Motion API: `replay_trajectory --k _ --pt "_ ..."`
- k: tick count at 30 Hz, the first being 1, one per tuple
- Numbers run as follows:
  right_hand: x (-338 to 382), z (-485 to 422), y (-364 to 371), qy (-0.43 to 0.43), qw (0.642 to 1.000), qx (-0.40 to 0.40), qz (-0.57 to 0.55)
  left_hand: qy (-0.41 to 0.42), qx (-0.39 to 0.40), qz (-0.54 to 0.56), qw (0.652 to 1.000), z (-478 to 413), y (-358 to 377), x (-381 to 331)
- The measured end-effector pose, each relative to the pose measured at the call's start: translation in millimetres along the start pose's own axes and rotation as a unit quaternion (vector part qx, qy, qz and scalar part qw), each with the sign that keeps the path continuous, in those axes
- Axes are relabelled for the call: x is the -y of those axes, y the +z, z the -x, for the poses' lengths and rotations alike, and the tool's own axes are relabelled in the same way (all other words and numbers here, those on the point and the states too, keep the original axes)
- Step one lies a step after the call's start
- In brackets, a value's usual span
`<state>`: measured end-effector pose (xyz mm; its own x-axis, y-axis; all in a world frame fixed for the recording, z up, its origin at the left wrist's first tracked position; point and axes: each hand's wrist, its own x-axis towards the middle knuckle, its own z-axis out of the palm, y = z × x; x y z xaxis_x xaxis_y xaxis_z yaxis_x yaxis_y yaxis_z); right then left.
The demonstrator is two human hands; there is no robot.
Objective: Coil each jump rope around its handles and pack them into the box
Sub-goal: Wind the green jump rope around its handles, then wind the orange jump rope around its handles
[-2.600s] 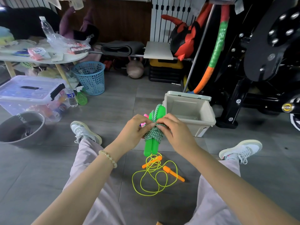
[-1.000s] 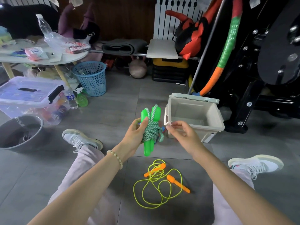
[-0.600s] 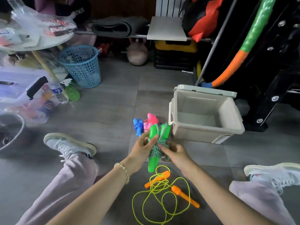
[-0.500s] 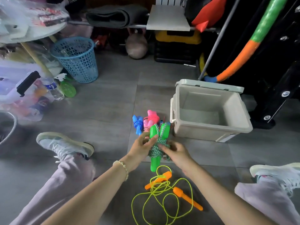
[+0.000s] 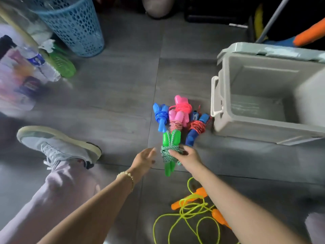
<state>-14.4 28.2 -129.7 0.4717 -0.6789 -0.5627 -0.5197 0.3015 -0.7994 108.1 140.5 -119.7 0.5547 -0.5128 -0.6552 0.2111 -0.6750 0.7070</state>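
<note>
The right hand (image 5: 188, 156) grips the green jump rope (image 5: 169, 152), its fingers (image 5: 175, 153) curled over the wound middle of the bundle. The bundle is two bright green plastic handles laid side by side, bound at the waist by a thick knot of green-and-white braided cord, with one strand running up between the handle tops. The handle tops stick out beyond the fingertips and the butt ends poke out below the hand; whether they touch the floor I cannot tell.

The left hand (image 5: 143, 160) is open and holds nothing, fingers relaxed, just beside the bundle on its left and not touching it.

Just past the right fingertips four wound ropes lie huddled on the grey floor: a blue one (image 5: 161, 117), a pink one (image 5: 182, 106), a pink-handled one with red-and-white cord (image 5: 175, 120) and a blue-handled one with red cord (image 5: 197, 127). Further right of them stands the grey box (image 5: 246, 131), lid back, inside bare.

Behind the right hand, under the forearm, a yellow rope with orange handles (image 5: 190, 213) sprawls loose and uncoiled
</note>
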Motion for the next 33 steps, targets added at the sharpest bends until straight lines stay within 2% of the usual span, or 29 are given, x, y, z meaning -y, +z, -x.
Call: replay_trajectory --k 4,8,13,16,20,22,24,28,30,33 --pt "-16.5 -26.0 26.7 -0.022 0.999 0.005 0.049 -0.026 0.021 0.088 0.996 -25.4 11.0 10.9" --pt "-34.8 -41.4 24.0 0.013 0.997 0.001 0.075 -0.028 0.019 0.06 0.998 -41.2 19.3 22.8" --pt "-38.3 -35.8 -6.4 0.044 0.999 -0.007 -0.017 -0.021 0.007 0.056 0.998 -35.0 23.0 30.8" --pt "-48.3 -17.7 -43.8 0.039 0.999 -0.034 0.003 -0.069 0.017 -0.01 0.997 -15.4 33.7 35.4" --pt "-72.7 16.8 -88.9 0.052 0.995 -0.079 0.02 -0.041 0.102 -0.242 0.964 14.5 57.0 44.7" --pt "-89.1 37.0 -106.0 0.08 0.993 -0.081 0.035 -0.035 0.144 -0.281 0.948 28.4 73.4 48.3" --pt "-106.7 58.9 -119.6 0.11 0.989 -0.049 0.086 -0.035 0.17 -0.282 0.943 39.6 90.9 52.0" --pt "-131.2 90.3 -126.6 0.12 0.985 -0.005 0.121 -0.007 0.167 -0.31 0.936 55.4 120.7 59.4" --pt "-144.0 97.7 -122.4 0.107 0.987 -0.001 0.117 0.009 0.143 -0.36 0.922 56.9 130.8 65.6" --pt "-159.0 107.7 -118.8 0.081 0.983 0.062 0.155 0.025 0.111 -0.427 0.897 60.5 141.5 71.9"
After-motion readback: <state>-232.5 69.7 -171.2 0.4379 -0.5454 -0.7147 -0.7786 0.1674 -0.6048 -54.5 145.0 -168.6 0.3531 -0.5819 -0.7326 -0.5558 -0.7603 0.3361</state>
